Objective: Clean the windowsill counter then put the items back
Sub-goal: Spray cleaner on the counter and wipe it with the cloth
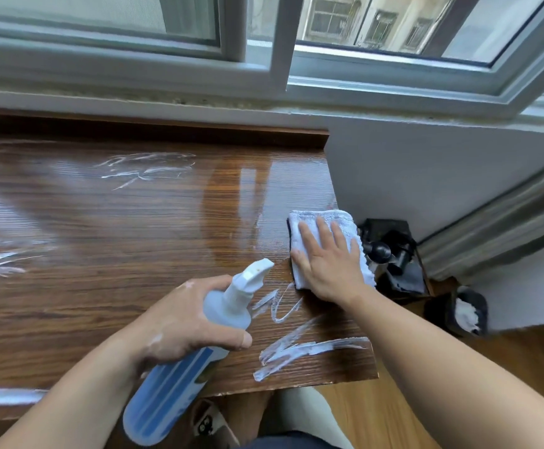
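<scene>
The wooden windowsill counter [118,222] fills the view, marked with white smears at the left, the back and the front right corner. My left hand [186,319] grips a blue spray bottle [180,380] by its neck, with the white nozzle pointing up and right over the counter. My right hand [329,264] lies flat with straight fingers on a folded white cloth [309,218] at the counter's right edge. A wet, shiny patch spreads to the left of the cloth.
A sliding window [264,43] runs along the back. Beyond the counter's right edge, black items [394,251] stand on the floor beside a dark cup with something white in it [466,311]. A white wall corner [426,170] rises just behind them.
</scene>
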Available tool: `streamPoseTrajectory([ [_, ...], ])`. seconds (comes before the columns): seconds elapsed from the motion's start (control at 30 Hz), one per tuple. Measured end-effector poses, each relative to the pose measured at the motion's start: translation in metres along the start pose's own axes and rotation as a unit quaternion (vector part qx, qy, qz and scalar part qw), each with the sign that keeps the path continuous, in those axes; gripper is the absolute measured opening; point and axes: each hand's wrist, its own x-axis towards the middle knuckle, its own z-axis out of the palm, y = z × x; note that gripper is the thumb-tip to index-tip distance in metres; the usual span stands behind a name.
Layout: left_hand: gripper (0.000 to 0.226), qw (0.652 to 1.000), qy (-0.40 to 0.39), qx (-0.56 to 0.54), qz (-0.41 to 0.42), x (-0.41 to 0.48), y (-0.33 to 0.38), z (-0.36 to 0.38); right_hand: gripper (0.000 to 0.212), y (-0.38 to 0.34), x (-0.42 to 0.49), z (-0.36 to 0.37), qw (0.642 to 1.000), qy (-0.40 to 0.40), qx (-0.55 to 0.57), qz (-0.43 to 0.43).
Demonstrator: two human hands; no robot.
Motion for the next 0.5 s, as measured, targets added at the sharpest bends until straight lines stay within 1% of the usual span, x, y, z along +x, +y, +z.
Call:
streamPoseTrajectory([
  [0.07, 0.053, 1.0, -0.007, -0.004, 0.01, -0.007, 0.0, 0.002, 0.066, 0.009, 0.004, -0.015, 0.997, 0.026, -0.059, -0.046],
  [0.13, 0.053, 1.0, -0.006, -0.002, 0.012, -0.012, -0.002, 0.004, 0.076, 0.025, 0.008, -0.027, 0.982, 0.051, -0.126, -0.13],
  [0.2, 0.061, 1.0, -0.004, -0.002, 0.012, -0.015, -0.003, 0.008, 0.085, 0.042, 0.012, -0.027, 0.969, 0.036, -0.139, -0.203],
  [0.23, 0.064, 1.0, -0.003, -0.002, 0.012, -0.017, -0.003, 0.011, 0.087, 0.048, 0.013, -0.023, 0.966, 0.025, -0.129, -0.223],
  [0.33, 0.068, 1.0, 0.002, -0.005, 0.013, -0.018, -0.001, 0.024, 0.087, 0.051, 0.017, -0.011, 0.969, 0.014, -0.082, -0.233],
  [0.5, 0.066, 1.0, 0.007, -0.007, -0.005, -0.008, 0.011, 0.054, 0.083, 0.049, 0.056, -0.017, 0.983, 0.015, -0.021, -0.183],
])
